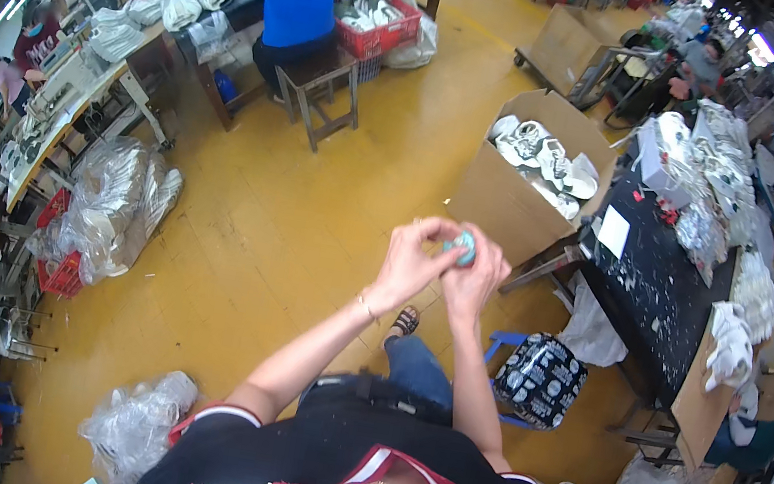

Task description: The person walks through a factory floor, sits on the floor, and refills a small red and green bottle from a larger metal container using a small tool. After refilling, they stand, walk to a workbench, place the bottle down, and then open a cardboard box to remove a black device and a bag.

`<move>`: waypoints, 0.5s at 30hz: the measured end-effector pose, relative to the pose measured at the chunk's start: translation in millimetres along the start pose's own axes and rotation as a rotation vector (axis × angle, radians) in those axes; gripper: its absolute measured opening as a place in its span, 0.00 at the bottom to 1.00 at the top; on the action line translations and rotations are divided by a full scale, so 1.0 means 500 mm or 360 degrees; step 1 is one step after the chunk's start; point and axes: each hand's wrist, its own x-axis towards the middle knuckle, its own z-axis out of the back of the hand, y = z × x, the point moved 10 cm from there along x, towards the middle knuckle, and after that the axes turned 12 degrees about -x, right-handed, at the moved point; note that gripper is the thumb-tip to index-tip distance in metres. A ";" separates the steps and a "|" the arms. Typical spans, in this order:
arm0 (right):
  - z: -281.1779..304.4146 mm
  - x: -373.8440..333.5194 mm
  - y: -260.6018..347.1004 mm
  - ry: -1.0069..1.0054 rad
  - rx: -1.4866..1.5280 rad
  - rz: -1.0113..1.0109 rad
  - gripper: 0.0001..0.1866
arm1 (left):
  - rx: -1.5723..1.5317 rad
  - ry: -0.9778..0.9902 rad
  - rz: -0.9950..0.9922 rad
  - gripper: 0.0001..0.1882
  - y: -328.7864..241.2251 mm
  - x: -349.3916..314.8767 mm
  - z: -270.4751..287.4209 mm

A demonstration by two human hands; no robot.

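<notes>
On the left of the yellow floor (288, 226) sits a heap of clear plastic bags (115, 204). In the middle, up in the air, the left hand (409, 261) and right hand (474, 278) meet, all fingers curled tight around 1 small round blue thing (463, 246) held between them. To the right stands an open cardboard box (516, 197) full of white shoe parts, beside a black table (659, 285).

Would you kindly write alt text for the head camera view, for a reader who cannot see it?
A person's left hand and right hand together hold a small pale blue object above a yellow floor. An open cardboard box of white shoes stands beyond, beside a dark worktable.
</notes>
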 end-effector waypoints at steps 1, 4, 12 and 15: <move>-0.038 0.079 -0.004 0.0014 0.0031 0.0011 0.19 | 0.0023 -0.0002 0.0013 0.16 0.008 0.085 -0.004; -0.145 0.298 -0.012 0.0028 0.0087 0.0055 0.21 | 0.0069 0.0000 -0.0046 0.18 0.028 0.320 -0.008; -0.558 0.777 -0.079 0.0126 0.0050 0.0206 0.26 | -0.0043 0.0046 0.0165 0.13 0.309 0.895 0.014; -0.732 0.962 -0.120 0.0262 -0.0081 0.0170 0.28 | -0.0171 0.0191 0.0265 0.10 0.430 1.137 0.007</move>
